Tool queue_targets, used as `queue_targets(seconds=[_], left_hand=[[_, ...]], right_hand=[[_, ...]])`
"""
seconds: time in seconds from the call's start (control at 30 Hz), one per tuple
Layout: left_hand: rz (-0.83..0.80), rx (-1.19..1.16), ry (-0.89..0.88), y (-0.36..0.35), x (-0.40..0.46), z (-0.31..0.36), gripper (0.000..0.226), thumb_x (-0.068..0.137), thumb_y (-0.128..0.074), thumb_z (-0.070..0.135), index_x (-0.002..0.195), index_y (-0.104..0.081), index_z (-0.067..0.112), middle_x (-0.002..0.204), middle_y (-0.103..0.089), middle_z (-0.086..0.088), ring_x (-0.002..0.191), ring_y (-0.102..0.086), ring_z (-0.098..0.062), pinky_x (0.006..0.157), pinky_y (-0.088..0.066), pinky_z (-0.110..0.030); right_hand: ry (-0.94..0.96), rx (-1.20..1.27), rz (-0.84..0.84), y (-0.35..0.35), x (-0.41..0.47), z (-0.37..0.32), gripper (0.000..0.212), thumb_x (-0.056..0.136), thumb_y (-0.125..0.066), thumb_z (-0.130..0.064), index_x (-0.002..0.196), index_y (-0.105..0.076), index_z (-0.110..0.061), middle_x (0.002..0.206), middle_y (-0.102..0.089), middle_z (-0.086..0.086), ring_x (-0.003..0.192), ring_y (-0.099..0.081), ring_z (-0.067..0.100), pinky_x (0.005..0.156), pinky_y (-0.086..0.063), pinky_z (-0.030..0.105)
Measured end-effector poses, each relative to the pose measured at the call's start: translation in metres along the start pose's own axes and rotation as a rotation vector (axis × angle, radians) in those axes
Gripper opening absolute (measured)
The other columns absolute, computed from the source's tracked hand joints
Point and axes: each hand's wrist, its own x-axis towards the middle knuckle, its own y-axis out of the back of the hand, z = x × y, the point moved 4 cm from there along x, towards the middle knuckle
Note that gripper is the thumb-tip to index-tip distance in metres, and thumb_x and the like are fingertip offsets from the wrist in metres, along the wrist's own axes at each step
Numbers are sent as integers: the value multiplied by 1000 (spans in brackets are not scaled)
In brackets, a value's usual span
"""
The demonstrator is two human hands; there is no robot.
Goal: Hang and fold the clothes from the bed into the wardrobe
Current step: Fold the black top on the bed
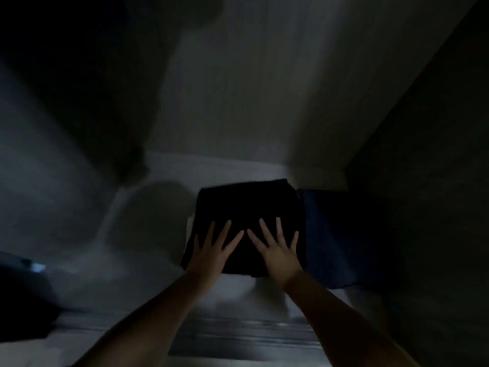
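far left: something dark and bulky (23,300) sits low at the edge with a small pale glint on it, way too dim and blurry to say what it is.
shelf: pale, smooth, flat board (148,263) inside the wardrobe, looks like painted or laminated wood. The front edge near the bottom of the view is smeared by blur.
left hand: the left hand (211,252) lies flat, palm down, fingers straight and spread, on the near left part of the black garment. Nothing is gripped, it just rests or presses on top.
black garment: the folded black garment (246,205) is on the shelf, roughly centre, under both hands and stretching away past the fingertips toward the back wall. Soft matte fabric, folded into a rough rectangle with slightly rounded corners. The long axis runs front to back, the near edge faces the person, and the whole thing is tilted a bit so the far end leans right. Can't tell what kind of clothing it is.
right hand: the right hand (277,247) does the same thing, flat and splayed, palm down on the near right part of the garment, index fingertip close to the left hand's. Holding nothing.
blue garment: a dark blue fabric piece (333,239) lies just right of the black one, edges touching or nearly, hard to tell in this light.
right side: dark wardrobe side panel (428,181), flat and plain.
back: pale wall (238,88) with soft shadows.
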Motion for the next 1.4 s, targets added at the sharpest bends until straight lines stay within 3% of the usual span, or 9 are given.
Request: queue_targets(seconds=[0.17, 0.37, 0.43, 0.67, 0.8, 1.07, 1.23, 1.33, 1.4], left_hand=[[74, -141, -96, -56, -4, 1, 119, 60, -76, 2, 151, -8, 38, 160, -9, -8, 141, -16, -46, 98, -32, -68], [-3, -169, -140, -49, 8, -15, 77, 81, -14, 75, 136, 32, 48, 148, 39, 7, 137, 35, -23, 111, 3, -63], [70, -170, -70, -26, 22, -16, 69, 83, 1, 71, 143, 21, 43, 155, 27, 7, 143, 25, -21, 112, 1, -61], [131, -144, 55, -20, 46, 4, 62, 98, -24, 54, 152, -5, 31, 161, 1, 0, 148, 4, -22, 112, 1, -60], [256, -151, 26, -38, 41, 21, 58, 93, -31, 51, 144, -41, 24, 152, -36, -8, 141, -31, -30, 104, -22, -67], [199, -137, 46, -49, 58, 17, 58, 88, -55, 49, 139, -48, 23, 147, -43, -9, 136, -40, -31, 98, -27, -71], [-9, -89, 52, -14, 69, 9, 64, 98, -21, 57, 152, 1, 31, 161, 9, 1, 147, 10, -20, 110, 6, -63], [39, -107, 35, 51, 52, 15, 62, 99, -26, 51, 153, -8, 26, 161, -1, -3, 148, 1, -19, 115, -6, -55], [89, -158, 16, 109, 40, 20, 52, 99, -33, 42, 148, -30, 22, 156, -23, -9, 143, -20, -23, 112, -21, -46]], right_hand=[[5, -30, 26, -44, -4, 3, 104, 89, -55, -51, 134, 39, -43, 139, 53, -3, 121, 52, 35, 105, 6, 73], [22, 6, 42, -1, -2, 0, 77, 92, -28, -67, 151, 11, -37, 160, 18, 1, 143, 20, 38, 105, 12, 69], [-20, 14, 167, 31, 7, 9, 67, 96, -19, -62, 152, 6, -36, 160, 15, 0, 145, 20, 34, 106, 14, 67], [-165, 171, 115, 9, 28, 37, 58, 101, -12, -50, 147, 21, -37, 154, 32, -3, 143, 27, 26, 113, 9, 62], [-179, 205, 139, -31, 30, 48, 59, 100, -11, -50, 137, 33, -38, 145, 40, -7, 142, 28, 22, 114, 10, 57], [-204, 163, 61, -36, 53, 51, 60, 101, -10, -50, 140, 33, -33, 148, 39, -3, 143, 27, 24, 113, 11, 60], [-234, 64, -94, 21, 45, 46, 58, 101, -10, -50, 151, 14, -30, 158, 24, 0, 145, 22, 27, 112, 9, 61], [-202, 133, 6, 77, 12, 31, 53, 104, -21, -40, 149, -23, -15, 157, -22, 10, 144, -19, 29, 109, -25, 47], [-167, 189, 89, 124, -18, 26, 35, 102, -34, -29, 127, -48, -8, 130, -54, 15, 116, -52, 29, 78, -40, 32]])
